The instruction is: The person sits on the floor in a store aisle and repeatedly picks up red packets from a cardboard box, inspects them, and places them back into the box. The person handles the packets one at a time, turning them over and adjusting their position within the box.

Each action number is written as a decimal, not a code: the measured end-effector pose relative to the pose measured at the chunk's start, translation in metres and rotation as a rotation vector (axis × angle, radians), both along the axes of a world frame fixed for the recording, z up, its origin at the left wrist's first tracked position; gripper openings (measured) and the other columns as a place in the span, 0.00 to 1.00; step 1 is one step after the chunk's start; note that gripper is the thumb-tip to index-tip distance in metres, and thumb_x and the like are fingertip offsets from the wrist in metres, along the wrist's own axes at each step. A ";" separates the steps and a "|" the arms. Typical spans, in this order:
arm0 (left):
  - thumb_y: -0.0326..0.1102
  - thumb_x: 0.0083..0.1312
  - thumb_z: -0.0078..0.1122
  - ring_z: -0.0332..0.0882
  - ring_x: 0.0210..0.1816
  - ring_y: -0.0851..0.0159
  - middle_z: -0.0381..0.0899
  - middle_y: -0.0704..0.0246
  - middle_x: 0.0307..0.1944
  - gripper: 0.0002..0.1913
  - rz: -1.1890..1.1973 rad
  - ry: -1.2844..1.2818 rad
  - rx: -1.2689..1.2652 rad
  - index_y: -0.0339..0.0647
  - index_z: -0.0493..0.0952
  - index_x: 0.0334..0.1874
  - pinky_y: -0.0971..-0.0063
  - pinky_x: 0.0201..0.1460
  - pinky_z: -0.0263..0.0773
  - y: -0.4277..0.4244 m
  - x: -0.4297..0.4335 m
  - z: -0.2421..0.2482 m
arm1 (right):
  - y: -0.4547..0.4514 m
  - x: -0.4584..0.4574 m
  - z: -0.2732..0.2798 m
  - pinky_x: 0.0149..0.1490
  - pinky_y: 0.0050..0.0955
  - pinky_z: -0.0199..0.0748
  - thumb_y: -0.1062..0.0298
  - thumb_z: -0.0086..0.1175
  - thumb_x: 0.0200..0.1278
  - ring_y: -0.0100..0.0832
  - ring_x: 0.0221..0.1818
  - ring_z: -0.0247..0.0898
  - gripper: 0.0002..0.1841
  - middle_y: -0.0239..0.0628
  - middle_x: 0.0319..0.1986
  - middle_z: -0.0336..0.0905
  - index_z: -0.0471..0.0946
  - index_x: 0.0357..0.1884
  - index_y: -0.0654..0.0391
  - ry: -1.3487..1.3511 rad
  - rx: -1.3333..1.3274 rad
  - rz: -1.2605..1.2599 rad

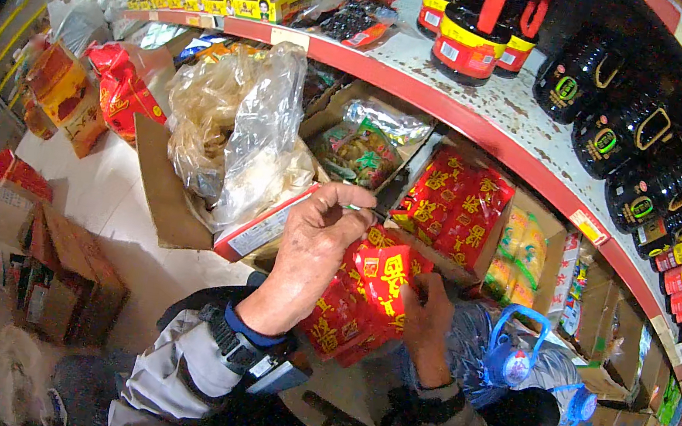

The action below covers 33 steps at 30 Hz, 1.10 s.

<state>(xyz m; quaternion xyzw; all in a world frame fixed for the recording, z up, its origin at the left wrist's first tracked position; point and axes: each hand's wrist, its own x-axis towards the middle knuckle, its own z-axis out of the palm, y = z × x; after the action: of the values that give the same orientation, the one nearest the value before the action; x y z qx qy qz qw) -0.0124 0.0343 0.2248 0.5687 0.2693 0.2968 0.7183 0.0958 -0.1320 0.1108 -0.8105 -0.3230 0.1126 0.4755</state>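
Observation:
Several red packets with yellow printed characters (387,279) are fanned in front of my body, above my lap. My right hand (432,326) grips their right edge with bent fingers. Across their upper left side comes my left hand (323,243), its fingers curled and its thumb and forefinger drawn together near the top of the packets. Whether anything sits between those fingertips is hidden. Just beyond, a cardboard box (482,274) holds two rows of similar red packets (457,207). Left of it, another box contains clear bags of preserved food (363,150).
A red-edged shelf (521,157) curves overhead, carrying large dark jars (472,41) and black jugs (610,134). An open carton with crumpled plastic bags (261,128) stands left. Blue-handled water bottles (513,364) are beside my right knee. Cardboard boxes (73,279) sit on the floor at left.

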 end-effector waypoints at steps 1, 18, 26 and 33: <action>0.25 0.72 0.57 0.78 0.46 0.72 0.82 0.70 0.44 0.07 0.010 0.047 0.036 0.35 0.79 0.49 0.77 0.54 0.73 -0.002 0.000 0.000 | -0.003 0.000 0.011 0.48 0.35 0.76 0.68 0.60 0.68 0.38 0.41 0.79 0.09 0.43 0.37 0.82 0.77 0.44 0.61 0.040 0.082 -0.029; 0.35 0.71 0.66 0.85 0.51 0.67 0.86 0.67 0.54 0.21 -0.601 0.042 -0.391 0.40 0.76 0.64 0.67 0.59 0.80 -0.024 0.006 -0.008 | -0.036 -0.005 0.097 0.59 0.27 0.73 0.67 0.58 0.73 0.25 0.49 0.77 0.12 0.33 0.47 0.83 0.79 0.52 0.61 0.864 0.651 -0.030; 0.41 0.74 0.63 0.83 0.49 0.73 0.86 0.73 0.50 0.19 -0.933 0.256 -0.231 0.42 0.78 0.63 0.75 0.55 0.77 -0.027 0.001 -0.009 | -0.079 0.017 0.109 0.50 0.27 0.75 0.56 0.61 0.72 0.22 0.43 0.76 0.17 0.29 0.38 0.82 0.81 0.51 0.60 0.715 0.117 0.290; 0.41 0.70 0.67 0.79 0.49 0.71 0.84 0.70 0.46 0.20 -1.073 0.290 0.210 0.38 0.78 0.59 0.73 0.57 0.74 -0.037 0.006 -0.018 | -0.091 0.000 0.082 0.59 0.32 0.74 0.53 0.60 0.74 0.28 0.52 0.77 0.26 0.35 0.51 0.82 0.73 0.65 0.59 0.793 0.037 0.539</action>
<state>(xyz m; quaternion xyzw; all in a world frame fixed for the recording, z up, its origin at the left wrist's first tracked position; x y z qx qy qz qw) -0.0060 -0.0028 0.2065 0.7292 0.0075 -0.1659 0.6639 0.0960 -0.2235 0.1929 -0.5838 -0.3173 0.5266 0.5304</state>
